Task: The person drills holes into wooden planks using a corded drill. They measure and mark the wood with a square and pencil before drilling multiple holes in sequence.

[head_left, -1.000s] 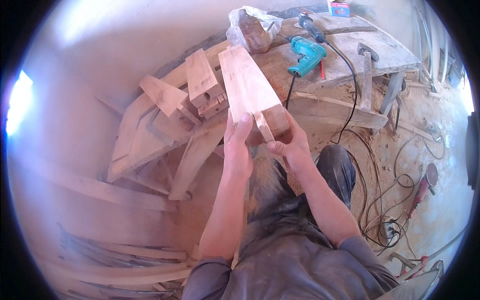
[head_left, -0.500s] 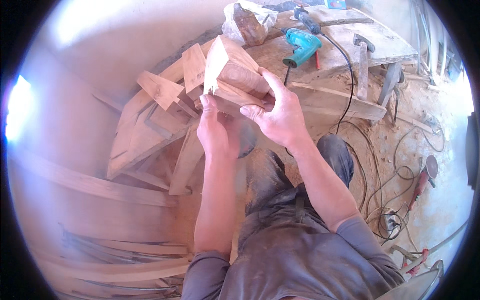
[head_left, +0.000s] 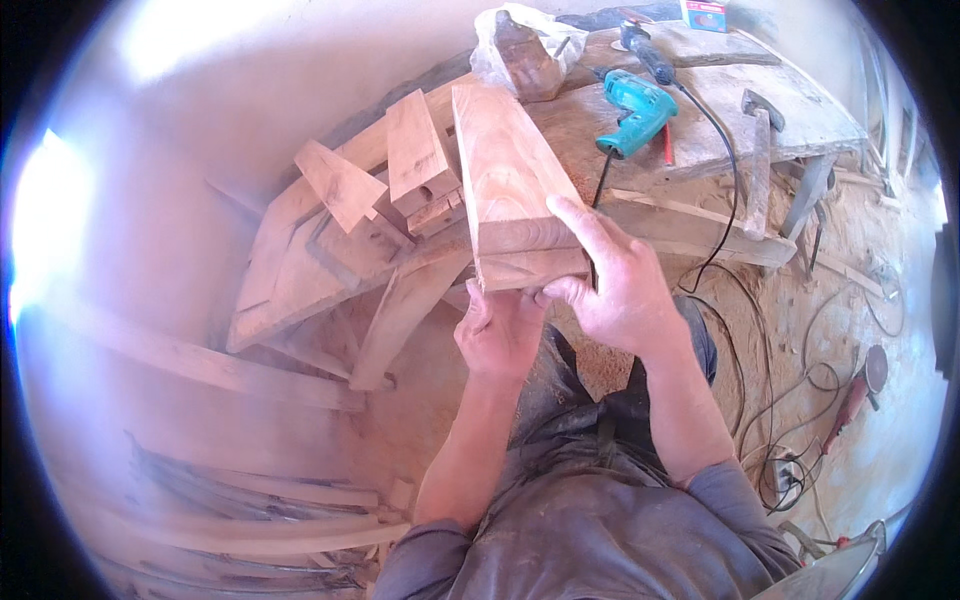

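Both hands (head_left: 628, 292) gripping wooden block (head_left: 510, 165); wood pieces (head_left: 415, 150) close left; teal drill (head_left: 640, 108) on bench (head_left: 715, 95) beyond; red grinder (head_left: 851, 410) on floor (head_left: 780, 300).

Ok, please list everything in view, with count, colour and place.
Bench: one, grey-brown, ahead
Held block: one, pale brown, centre
Other blocks: at least three, pale brown, bench's left
Drill: one, teal, on bench
Tool: one, dark, beyond drill
Strip: one, red, beside drill
Bag: one, translucent white, bench's far side
Box: one, red and blue, bench's far end
Hammer: one, dark head, bench's right
Grinder: one, red, floor, right
Cables: several, dark, right
Planks: several, brown, lower left
Left hand: one, bare, under held block
Right hand: one, bare, block's right side
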{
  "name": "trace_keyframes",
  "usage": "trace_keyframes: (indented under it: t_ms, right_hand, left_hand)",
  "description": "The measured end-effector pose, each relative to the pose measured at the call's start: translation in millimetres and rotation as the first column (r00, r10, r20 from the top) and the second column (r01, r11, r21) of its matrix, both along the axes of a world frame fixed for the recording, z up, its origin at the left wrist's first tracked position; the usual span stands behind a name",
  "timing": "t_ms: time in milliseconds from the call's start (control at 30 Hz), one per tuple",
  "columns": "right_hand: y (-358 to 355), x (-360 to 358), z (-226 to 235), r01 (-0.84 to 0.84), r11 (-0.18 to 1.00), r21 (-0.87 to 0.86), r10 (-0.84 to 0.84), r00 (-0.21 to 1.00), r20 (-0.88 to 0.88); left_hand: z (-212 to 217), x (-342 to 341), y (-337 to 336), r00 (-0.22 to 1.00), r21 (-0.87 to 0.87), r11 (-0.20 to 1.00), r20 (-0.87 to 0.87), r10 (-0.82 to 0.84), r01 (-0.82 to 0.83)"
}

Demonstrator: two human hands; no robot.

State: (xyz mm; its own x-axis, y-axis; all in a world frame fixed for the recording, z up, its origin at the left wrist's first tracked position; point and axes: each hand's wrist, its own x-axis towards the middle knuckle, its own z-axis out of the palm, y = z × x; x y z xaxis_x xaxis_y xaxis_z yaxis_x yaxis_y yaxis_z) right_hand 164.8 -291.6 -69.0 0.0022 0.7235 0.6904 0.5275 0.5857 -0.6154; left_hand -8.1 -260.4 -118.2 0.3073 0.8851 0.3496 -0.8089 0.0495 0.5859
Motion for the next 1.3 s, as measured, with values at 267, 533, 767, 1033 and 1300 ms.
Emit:
trace_keyframes:
  t_ms: [267, 533, 767, 1033, 1300]
  right_hand:
    - [42, -4, -25, 0.0, 0.997, -0.075, 0.015, 0.979, 0.203]
    - [64, 43, -45, 0.353, 0.924, 0.146, -0.328, 0.929, -0.173]
    - [152, 138, -67, 0.805, 0.593, 0.026, -0.782, 0.568, 0.257]
    - [168, 166, -53, 0.862, 0.472, -0.183, -0.669, 0.486, 0.563]
    - [128, 142, -44, 0.876, 0.405, -0.261, -0.698, 0.481, 0.531]
  left_hand:
    - [-72, -1, 31, 0.986, -0.345, 0.927, 0.02, 0.164, -0.147]
    - [-52, 13, 53, 0.975, -0.443, 0.88, 0.051, 0.215, -0.171]
    - [-53, -121, 54, 0.79, -0.368, 0.706, -0.388, 0.474, -0.604]
    - [-9, -251, 138, 0.002, 0.26, 0.202, -0.61, 0.792, -0.944]
    - [14, -323, 219, -0.871, 0.734, 0.628, -0.459, 0.178, -0.259]
